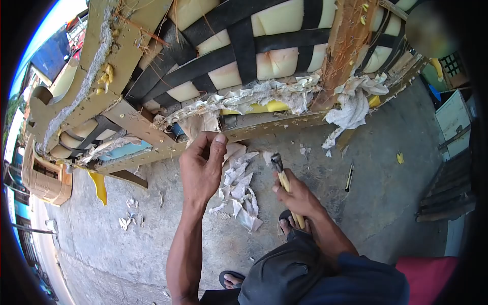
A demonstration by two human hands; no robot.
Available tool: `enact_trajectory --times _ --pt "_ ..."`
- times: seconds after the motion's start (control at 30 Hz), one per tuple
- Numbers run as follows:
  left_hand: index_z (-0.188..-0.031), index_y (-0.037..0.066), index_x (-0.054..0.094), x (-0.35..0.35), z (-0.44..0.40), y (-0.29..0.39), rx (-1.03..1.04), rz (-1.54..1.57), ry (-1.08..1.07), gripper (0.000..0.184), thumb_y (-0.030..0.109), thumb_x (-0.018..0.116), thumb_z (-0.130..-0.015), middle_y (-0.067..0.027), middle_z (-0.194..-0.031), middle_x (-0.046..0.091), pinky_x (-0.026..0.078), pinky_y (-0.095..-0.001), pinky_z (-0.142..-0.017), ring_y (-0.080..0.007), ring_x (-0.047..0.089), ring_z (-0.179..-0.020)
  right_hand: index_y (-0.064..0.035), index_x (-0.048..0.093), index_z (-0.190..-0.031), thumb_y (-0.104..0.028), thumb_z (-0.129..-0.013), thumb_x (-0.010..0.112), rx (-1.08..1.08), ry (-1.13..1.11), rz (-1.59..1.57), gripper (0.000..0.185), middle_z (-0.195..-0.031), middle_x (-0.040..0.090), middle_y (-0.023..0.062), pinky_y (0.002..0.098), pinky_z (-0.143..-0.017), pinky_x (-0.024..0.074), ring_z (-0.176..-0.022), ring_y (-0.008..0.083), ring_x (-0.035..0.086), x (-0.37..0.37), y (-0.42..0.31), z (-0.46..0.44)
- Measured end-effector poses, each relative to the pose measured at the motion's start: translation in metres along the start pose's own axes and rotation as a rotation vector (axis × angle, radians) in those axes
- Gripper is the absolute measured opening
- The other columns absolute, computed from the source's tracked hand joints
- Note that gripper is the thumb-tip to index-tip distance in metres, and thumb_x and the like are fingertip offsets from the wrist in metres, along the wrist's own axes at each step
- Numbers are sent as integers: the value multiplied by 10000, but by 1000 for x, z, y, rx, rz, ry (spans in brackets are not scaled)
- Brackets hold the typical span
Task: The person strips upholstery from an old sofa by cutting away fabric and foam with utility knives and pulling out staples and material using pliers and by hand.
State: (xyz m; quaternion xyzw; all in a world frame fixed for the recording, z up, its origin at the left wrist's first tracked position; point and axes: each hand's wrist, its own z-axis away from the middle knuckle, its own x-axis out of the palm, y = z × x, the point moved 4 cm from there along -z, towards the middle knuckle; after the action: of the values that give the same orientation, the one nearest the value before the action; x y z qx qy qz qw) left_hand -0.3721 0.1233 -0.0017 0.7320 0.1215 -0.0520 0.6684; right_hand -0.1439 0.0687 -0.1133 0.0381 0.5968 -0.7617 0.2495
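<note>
My left hand (204,165) is closed, thumb against curled fingers, at the lower rail of an upturned sofa frame (284,120). A loose flap of beige fabric (199,125) hangs right behind its fingertips; whether the fingers pinch it or something small is hidden. Lower and to the right, my right hand (300,195) wraps round the pale wooden handle of a hammer (284,182), its dark metal head pointing up toward the frame. Torn whitish cloth (254,95) runs ragged along the rail, and black webbing (244,48) crosses pale foam above it.
Fabric scraps (239,190) litter the concrete floor between the hands and around my sandalled feet. A thin cutter-like tool (349,177) lies to the right. Yellow foam (99,188) hangs at lower left, near a wooden cabinet-like piece (47,178). Something red (426,279) is at lower right.
</note>
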Motion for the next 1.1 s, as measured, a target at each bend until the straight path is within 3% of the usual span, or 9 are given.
enact_trajectory --times 0.03,0.13,0.2,0.33,0.5,0.6,0.67,0.93,1.1 --pt "-986 6 661 5 2 0 16 -37 19 331 332 611 -1017 3 -760 611 416 -231 -623 -72 524 -687 -5 493 -1322 -209 -986 603 -239 60 -37 409 -1015 646 115 346 -812 497 -896 189 619 -13 -14 -11" --pt "-1025 2 660 20 -5 5 24 -7 38 362 360 610 -1014 -20 -796 629 434 -238 -618 -81 540 -688 -17 482 -1331 -227 -995 607 -299 69 37 415 -1075 618 93 351 -818 497 -960 170 595 -32 -65 -25" --pt "-1052 -11 658 34 -11 11 -87 211 -37 413 397 618 -1002 -51 -850 642 454 -253 -616 -95 559 -688 -16 490 -1303 -248 -990 627 -89 30 -51 413 -1028 602 82 343 -816 496 -952 173 597 -39 -73 -34" --pt "-985 10 676 58 -36 -1 -96 313 21 371 380 646 -990 -54 -791 648 440 -264 -562 -98 561 -651 -18 577 -1123 -276 -970 653 -46 78 -147 310 -943 597 74 351 -771 486 -884 169 563 -36 -61 -69" --pt "-871 2 665 56 -47 -18 38 284 146 331 306 635 -997 -32 -724 629 425 -274 -572 -82 516 -644 10 587 -1123 -226 -966 631 -43 95 -110 287 -949 603 85 351 -753 476 -858 171 552 -16 -92 -69" --pt "-836 -2 648 61 -40 -14 38 331 162 327 277 620 -1003 -14 -700 613 415 -277 -578 -76 492 -641 25 549 -1185 -215 -969 608 -214 169 6 328 -973 643 129 383 -773 488 -876 218 609 -6 -107 -72" --pt "-826 -8 626 62 -43 -20 37 338 170 337 275 607 -1008 -4 -688 584 392 -282 -569 -74 452 -637 57 468 -1261 -256 -955 581 -314 323 -30 452 -1056 642 362 492 -868 492 -1065 483 638 -2 -112 -69" --pt "-749 -25 531 62 -44 -29 118 153 259 407 292 622 -987 -46 -600 453 363 -319 -560 -119 370 -633 23 478 -1116 -156 -925 569 -255 412 152 277 -852 644 316 555 -722 475 -860 515 650 -14 -98 -62" --pt "-781 -33 595 50 -40 -15 66 113 217 391 305 645 -972 -90 -615 531 387 -351 -576 -171 425 -593 13 474 -1103 -158 -875 605 -201 416 128 313 -816 629 313 541 -722 476 -822 531 629 -12 -103 -51"
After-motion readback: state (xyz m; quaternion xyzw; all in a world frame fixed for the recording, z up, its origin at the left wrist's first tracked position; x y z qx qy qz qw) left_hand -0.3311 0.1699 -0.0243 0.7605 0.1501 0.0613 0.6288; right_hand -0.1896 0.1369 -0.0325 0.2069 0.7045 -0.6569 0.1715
